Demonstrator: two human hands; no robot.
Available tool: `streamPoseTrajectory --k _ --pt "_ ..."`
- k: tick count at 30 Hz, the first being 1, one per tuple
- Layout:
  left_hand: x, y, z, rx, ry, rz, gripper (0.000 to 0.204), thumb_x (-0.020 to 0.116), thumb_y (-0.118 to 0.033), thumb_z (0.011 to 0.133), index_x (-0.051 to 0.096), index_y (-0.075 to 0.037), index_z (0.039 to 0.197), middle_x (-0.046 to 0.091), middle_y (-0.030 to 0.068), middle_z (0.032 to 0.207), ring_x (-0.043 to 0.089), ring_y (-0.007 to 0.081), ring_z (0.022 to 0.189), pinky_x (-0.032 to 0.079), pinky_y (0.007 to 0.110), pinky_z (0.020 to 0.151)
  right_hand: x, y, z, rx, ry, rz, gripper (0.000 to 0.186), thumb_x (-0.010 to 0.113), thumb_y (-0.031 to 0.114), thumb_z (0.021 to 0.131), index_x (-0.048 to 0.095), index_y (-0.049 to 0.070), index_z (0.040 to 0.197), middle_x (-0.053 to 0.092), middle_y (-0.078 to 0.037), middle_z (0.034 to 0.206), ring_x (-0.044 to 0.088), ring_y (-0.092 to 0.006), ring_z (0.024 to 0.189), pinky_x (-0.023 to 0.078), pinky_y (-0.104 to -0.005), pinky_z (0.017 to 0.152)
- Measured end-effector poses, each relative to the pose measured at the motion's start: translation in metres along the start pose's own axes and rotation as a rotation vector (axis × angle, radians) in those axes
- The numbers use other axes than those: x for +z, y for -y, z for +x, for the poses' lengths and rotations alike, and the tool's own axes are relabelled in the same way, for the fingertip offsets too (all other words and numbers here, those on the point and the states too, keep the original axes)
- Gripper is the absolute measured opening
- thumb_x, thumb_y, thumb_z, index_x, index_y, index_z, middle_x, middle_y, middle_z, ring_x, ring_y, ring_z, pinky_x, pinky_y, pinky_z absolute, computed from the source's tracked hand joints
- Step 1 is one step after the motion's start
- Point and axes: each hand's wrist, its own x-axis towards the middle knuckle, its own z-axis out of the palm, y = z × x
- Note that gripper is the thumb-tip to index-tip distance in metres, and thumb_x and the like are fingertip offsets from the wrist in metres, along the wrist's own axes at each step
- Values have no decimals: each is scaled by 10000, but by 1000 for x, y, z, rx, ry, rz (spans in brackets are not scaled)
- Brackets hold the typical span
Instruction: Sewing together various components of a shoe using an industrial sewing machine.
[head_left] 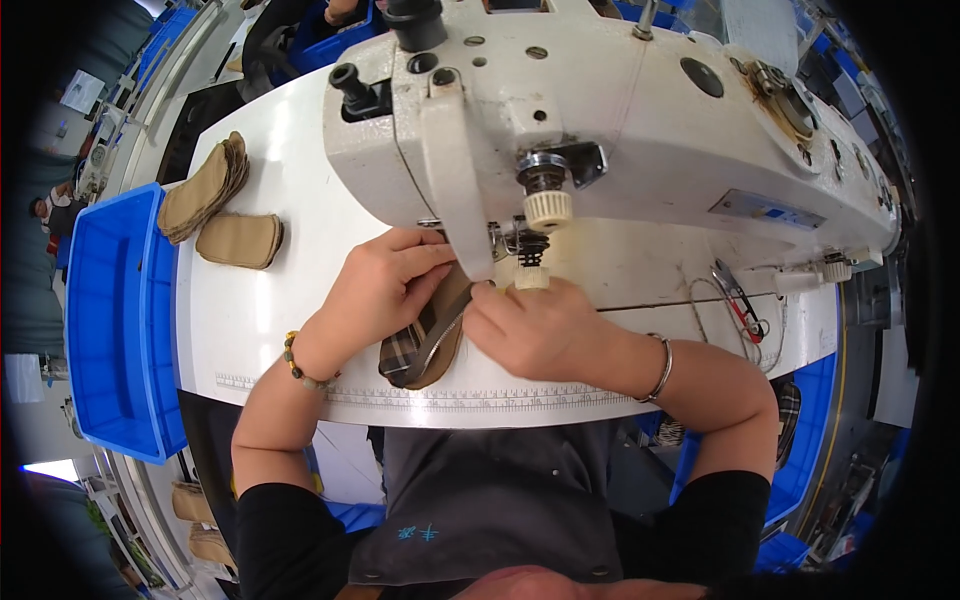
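Observation:
A tan, sole-shaped fabric piece with a dark plaid part lies under the head of a white sewing machine. Along it runs a dark grey strip with a light edge, leading up toward the needle area. My left hand pinches the piece's upper left edge, thumb and fingers pressed together. On the other side my right hand is closed, its fingertips on the strip close to the presser foot. The machine head hides the needle and the piece's far end.
Stacked tan sole-shaped pieces and another small stack sit at the table's left. A blue bin stands beside the left edge. Red-handled thread snips lie at right. A printed ruler follows the near edge.

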Motion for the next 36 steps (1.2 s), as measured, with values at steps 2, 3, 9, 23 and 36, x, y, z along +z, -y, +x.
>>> streamPoseTrajectory --k 2,3,9,23,36 --pt "-3 -1 2 20 -5 8 284 734 22 747 736 -65 1018 679 82 961 670 265 825 563 343 723 -8 -6 9 116 29 -89 113 634 155 760 561 86 813 543 -35 810 551 -141 533 433 -287 415" --pt "-5 -3 2 43 -9 16 266 731 14 749 739 -60 1004 683 84 970 685 265 835 576 321 727 -4 -7 9 111 30 -85 113 634 155 760 561 86 813 543 -35 810 551 -141 533 433 -287 415" --pt "1 -9 0 204 15 178 310 767 -57 681 753 -110 986 659 10 944 615 188 866 483 361 825 9 -10 -1 -61 -85 76 96 635 107 707 546 105 740 457 -3 711 508 -119 520 400 -265 400" --pt "1 -6 0 116 -6 218 301 681 -30 693 725 -95 983 676 26 930 637 209 820 454 368 844 2 8 0 -154 45 109 255 711 305 778 656 58 810 616 -38 778 517 -114 536 400 -238 461" --pt "16 -27 -7 197 57 369 301 719 -105 654 727 -90 955 585 4 918 543 203 821 401 378 820 -1 28 -13 -194 129 -76 183 616 158 691 648 -8 764 686 -231 836 505 -100 452 355 -240 404"
